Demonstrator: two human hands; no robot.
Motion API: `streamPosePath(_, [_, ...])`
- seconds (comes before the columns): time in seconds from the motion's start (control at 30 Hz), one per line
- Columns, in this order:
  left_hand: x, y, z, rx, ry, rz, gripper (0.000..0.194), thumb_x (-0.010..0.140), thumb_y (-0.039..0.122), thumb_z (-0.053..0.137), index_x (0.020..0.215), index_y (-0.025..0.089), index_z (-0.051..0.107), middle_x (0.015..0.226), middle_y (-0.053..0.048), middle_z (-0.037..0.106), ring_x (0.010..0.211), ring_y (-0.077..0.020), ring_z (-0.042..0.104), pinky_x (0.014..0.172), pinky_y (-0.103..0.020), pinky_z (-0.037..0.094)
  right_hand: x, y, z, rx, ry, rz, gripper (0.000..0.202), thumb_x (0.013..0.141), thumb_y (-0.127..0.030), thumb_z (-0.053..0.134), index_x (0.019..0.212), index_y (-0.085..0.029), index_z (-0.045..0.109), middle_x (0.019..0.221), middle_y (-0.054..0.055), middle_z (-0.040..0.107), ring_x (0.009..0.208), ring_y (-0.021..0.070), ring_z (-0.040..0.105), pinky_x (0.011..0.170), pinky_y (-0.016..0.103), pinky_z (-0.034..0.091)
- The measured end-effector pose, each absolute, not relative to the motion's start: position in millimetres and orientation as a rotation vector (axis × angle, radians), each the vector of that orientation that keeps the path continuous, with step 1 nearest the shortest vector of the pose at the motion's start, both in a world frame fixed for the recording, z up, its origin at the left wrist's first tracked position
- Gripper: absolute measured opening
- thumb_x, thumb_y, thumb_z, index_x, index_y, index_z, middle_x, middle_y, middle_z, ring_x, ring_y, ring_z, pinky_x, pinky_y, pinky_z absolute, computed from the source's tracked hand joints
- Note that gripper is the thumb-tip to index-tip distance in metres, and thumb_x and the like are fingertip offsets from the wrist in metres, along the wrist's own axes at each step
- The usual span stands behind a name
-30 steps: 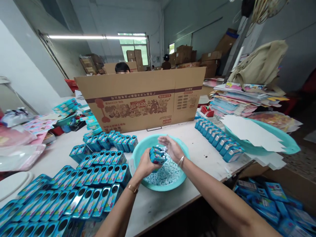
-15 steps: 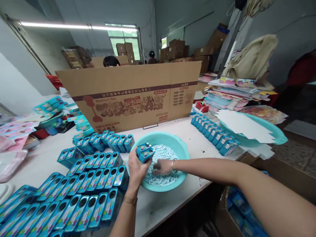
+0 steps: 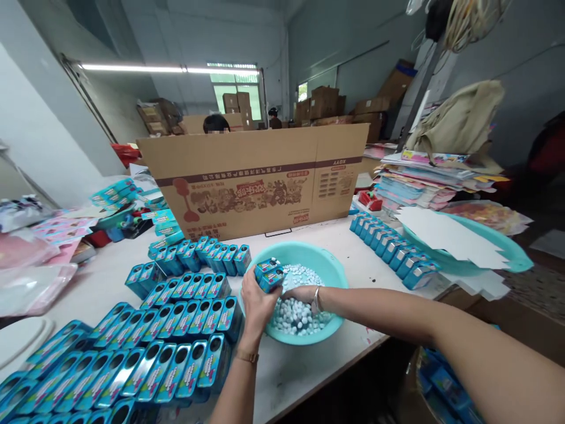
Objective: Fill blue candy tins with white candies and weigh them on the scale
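Just over the left side of a turquoise basin, the left hand holds a pair of blue tins, tilted, with its thumb and fingers closed about their sides. The right hand reaches in from the right and is down among the small white pellets in the basin, near the tins; its fingertips are hidden, so I cannot tell whether they are spread or pinching anything. To the left, rows of standing tins with round dark openings on top cover much of the white table. Another line of tins stands to the right, beside some white sheets. On the far side, a printed cardboard panel stands upright behind the basin.
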State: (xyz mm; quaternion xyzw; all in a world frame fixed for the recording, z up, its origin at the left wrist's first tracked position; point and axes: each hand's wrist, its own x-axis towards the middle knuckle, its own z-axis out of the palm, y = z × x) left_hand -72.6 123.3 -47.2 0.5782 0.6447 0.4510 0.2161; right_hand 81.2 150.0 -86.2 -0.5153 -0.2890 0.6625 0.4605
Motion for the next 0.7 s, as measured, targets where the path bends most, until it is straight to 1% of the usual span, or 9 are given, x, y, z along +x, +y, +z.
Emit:
streamPosePath(0.07, [-74, 124, -46, 1.577, 1.752, 1.257, 0.072, 0.062, 0.032, 0.076, 0.125, 0.019, 0.044, 0.123, -0.011, 0.058, 0.120, -0.0295, 0.056, 0.102, -0.043, 0.045, 91, 156, -75, -1.331, -0.669, 1.745, 0.019, 0.061, -0.009, 0.072, 0.059, -0.020, 0.056, 0.044, -0.002, 0.058, 0.039, 0.0190, 0.056, 0.042, 0.031, 0.048])
streamPosePath(0.13, [-74, 125, -45, 1.568, 1.737, 1.231, 0.073, 0.061, 0.032, 0.076, 0.125, 0.018, 0.044, 0.123, -0.011, 0.058, 0.118, -0.0296, 0.057, 0.100, -0.043, 0.046, 101, 160, -61, -1.347, -0.608, 1.783, 0.012, 0.071, -0.020, 0.067, 0.064, -0.019, 0.058, 0.045, 0.000, 0.059, 0.038, 0.0190, 0.055, 0.040, 0.030, 0.045])
streamPosePath(0.2, [-71, 124, -43, 1.592, 1.731, 1.163, 0.076, 0.059, 0.031, 0.077, 0.126, 0.018, 0.043, 0.122, -0.011, 0.059, 0.117, -0.0299, 0.058, 0.099, -0.044, 0.047, 107, 162, -48, -1.308, -0.540, 1.737, 0.016, 0.079, -0.031, 0.061, 0.067, -0.020, 0.058, 0.048, 0.000, 0.060, 0.043, 0.0186, 0.059, 0.044, 0.030, 0.048])
streamPosePath(0.23, [-68, 123, -42, 1.628, 1.728, 1.108, 0.076, 0.059, 0.029, 0.077, 0.126, 0.018, 0.042, 0.122, -0.012, 0.059, 0.117, -0.0301, 0.058, 0.099, -0.044, 0.046, 108, 163, -42, -1.278, -0.509, 1.698, 0.019, 0.080, -0.035, 0.060, 0.068, -0.020, 0.058, 0.050, 0.000, 0.061, 0.046, 0.0185, 0.060, 0.048, 0.030, 0.050])
streamPosePath(0.37, [-52, 116, -38, 1.833, 1.707, 0.886, 0.073, 0.057, 0.020, 0.074, 0.124, 0.014, 0.046, 0.120, -0.016, 0.060, 0.117, -0.0338, 0.056, 0.100, -0.046, 0.044, 99, 160, -24, -1.165, -0.401, 1.540, 0.025, 0.078, -0.043, 0.062, 0.067, -0.021, 0.059, 0.056, 0.001, 0.064, 0.058, 0.0194, 0.065, 0.060, 0.033, 0.053])
streamPosePath(0.47, [-41, 112, -36, 1.895, 1.685, 0.853, 0.068, 0.057, 0.016, 0.071, 0.122, 0.015, 0.049, 0.120, -0.015, 0.060, 0.118, -0.0358, 0.055, 0.102, -0.049, 0.041, 87, 156, -19, -1.117, -0.363, 1.442, 0.025, 0.072, -0.044, 0.068, 0.068, -0.020, 0.063, 0.059, 0.002, 0.066, 0.064, 0.0195, 0.066, 0.065, 0.032, 0.053])
streamPosePath(0.57, [-38, 113, -35, 1.873, 1.689, 0.870, 0.068, 0.060, 0.017, 0.069, 0.124, 0.015, 0.047, 0.123, -0.016, 0.058, 0.120, -0.0360, 0.053, 0.102, -0.049, 0.040, 79, 152, -14, -1.093, -0.384, 1.366, 0.028, 0.067, -0.045, 0.073, 0.071, -0.018, 0.068, 0.065, 0.003, 0.069, 0.068, 0.0193, 0.065, 0.068, 0.030, 0.052])
streamPosePath(0.7, [-39, 118, -34, 1.830, 1.657, 0.884, 0.074, 0.058, 0.020, 0.073, 0.125, 0.016, 0.045, 0.124, -0.014, 0.058, 0.120, -0.0331, 0.054, 0.103, -0.044, 0.041, 77, 151, -7, -1.087, -0.447, 1.293, 0.039, 0.067, -0.056, 0.071, 0.068, -0.017, 0.069, 0.070, 0.005, 0.071, 0.072, 0.0194, 0.065, 0.070, 0.030, 0.050])
